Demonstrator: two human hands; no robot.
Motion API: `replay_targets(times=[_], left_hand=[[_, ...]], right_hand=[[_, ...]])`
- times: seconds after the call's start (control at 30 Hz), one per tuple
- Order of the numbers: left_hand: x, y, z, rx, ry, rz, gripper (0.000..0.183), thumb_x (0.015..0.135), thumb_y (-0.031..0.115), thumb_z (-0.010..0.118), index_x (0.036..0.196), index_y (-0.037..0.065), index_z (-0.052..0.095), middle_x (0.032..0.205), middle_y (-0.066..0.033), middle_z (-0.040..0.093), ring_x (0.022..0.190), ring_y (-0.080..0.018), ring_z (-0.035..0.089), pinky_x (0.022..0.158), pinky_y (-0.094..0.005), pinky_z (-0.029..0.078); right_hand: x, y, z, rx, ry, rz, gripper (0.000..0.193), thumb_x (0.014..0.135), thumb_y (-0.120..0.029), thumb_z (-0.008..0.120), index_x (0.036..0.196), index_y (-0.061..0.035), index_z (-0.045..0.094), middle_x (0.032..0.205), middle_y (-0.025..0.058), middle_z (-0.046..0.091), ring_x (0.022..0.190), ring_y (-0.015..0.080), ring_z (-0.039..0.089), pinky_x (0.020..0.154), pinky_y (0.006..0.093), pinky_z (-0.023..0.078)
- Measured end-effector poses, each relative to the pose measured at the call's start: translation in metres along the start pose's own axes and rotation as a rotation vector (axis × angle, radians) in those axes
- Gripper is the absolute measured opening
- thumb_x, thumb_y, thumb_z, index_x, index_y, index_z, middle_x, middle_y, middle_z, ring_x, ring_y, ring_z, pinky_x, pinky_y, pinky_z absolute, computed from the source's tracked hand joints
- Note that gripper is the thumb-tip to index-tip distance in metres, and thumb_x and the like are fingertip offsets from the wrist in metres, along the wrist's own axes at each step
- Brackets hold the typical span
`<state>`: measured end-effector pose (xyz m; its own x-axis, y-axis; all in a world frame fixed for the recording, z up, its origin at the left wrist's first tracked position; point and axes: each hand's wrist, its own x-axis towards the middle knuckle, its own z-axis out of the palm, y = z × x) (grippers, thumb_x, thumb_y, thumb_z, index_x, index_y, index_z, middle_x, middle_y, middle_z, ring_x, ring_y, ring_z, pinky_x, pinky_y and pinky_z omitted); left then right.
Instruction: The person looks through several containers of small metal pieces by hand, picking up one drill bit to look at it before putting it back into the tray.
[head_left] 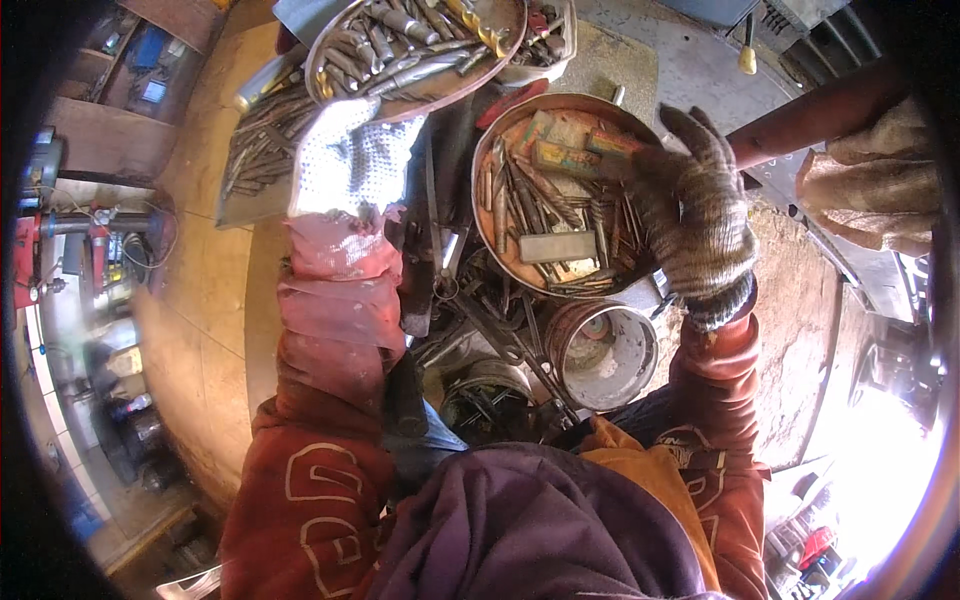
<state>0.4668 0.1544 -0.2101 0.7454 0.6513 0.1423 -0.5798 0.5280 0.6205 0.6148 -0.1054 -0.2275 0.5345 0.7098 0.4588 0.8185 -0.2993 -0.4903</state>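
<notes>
My left hand [355, 160], in a white dotted glove washed out by glare, is at the near rim of an upper round tray [514, 30] of drill bits. It looks closed on that rim; most of its fingers cannot be made out. At the right rim of a second round tray [487, 235] is my right hand [705, 205], in a dirty striped knit glove. Its fingers are stretched and apart, some reaching over the tray. Inside lie long drill bits [530, 200], small worn boxes [565, 158] and a grey rectangular block [557, 247].
More drill bits [262, 150] are heaped left of my left hand. Below the second tray stand a whitish bucket [610, 355] and a dark container [485, 400] of metal pieces, with tools between. Another person's arm [820, 115] reaches in from the right beside a hanging cloth [870, 190].
</notes>
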Motion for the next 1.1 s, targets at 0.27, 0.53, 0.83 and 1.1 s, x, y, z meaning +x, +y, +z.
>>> replay_targets(times=[0.27, 0.53, 0.83, 1.1], left_hand=[[-0.001, 0.004, -0.005, -0.015, 0.032, -0.080, 0.050, 0.093, 0.003, 0.052, 0.139, -0.017, 0.050, 0.135, -0.0298, 0.063, 0.125, -0.0421, 0.063, 0.113, -0.0509, 0.050], [-0.001, 0.005, -0.003, -0.011, 0.076, -0.066, 0.052, 0.092, 0.001, 0.053, 0.141, -0.015, 0.048, 0.134, -0.0291, 0.063, 0.124, -0.0408, 0.064, 0.114, -0.0495, 0.050], [0.019, 0.009, -0.014, -0.057, 0.024, -0.105, 0.057, 0.090, 0.002, 0.054, 0.144, -0.013, 0.045, 0.139, -0.0284, 0.059, 0.128, -0.0415, 0.060, 0.116, -0.0506, 0.047], [0.022, 0.011, -0.018, -0.066, 0.017, -0.107, 0.062, 0.089, 0.003, 0.056, 0.147, -0.011, 0.042, 0.143, -0.0278, 0.056, 0.131, -0.0421, 0.057, 0.118, -0.0517, 0.045]], right_hand=[[0.002, -0.042, 0.012, -0.271, -0.406, -0.190, 0.053, 0.069, -0.029, 0.088, 0.119, -0.0124, 0.077, 0.145, 0.0167, 0.058, 0.142, 0.0449, 0.045, 0.120, 0.0578, 0.034], [0.007, -0.028, 0.002, -0.426, -0.110, -0.207, 0.044, 0.086, -0.037, 0.074, 0.127, -0.0213, 0.075, 0.139, 0.0183, 0.062, 0.136, 0.0477, 0.052, 0.116, 0.0592, 0.040], [0.005, -0.018, -0.003, -0.333, 0.028, -0.144, 0.037, 0.087, -0.012, 0.078, 0.124, -0.0095, 0.073, 0.142, 0.0184, 0.061, 0.137, 0.0443, 0.052, 0.113, 0.0519, 0.044], [0.009, -0.008, 0.002, -0.315, 0.101, -0.215, 0.031, 0.077, -0.027, 0.079, 0.105, -0.0126, 0.079, 0.118, 0.0155, 0.072, 0.118, 0.0429, 0.065, 0.099, 0.0547, 0.055]])
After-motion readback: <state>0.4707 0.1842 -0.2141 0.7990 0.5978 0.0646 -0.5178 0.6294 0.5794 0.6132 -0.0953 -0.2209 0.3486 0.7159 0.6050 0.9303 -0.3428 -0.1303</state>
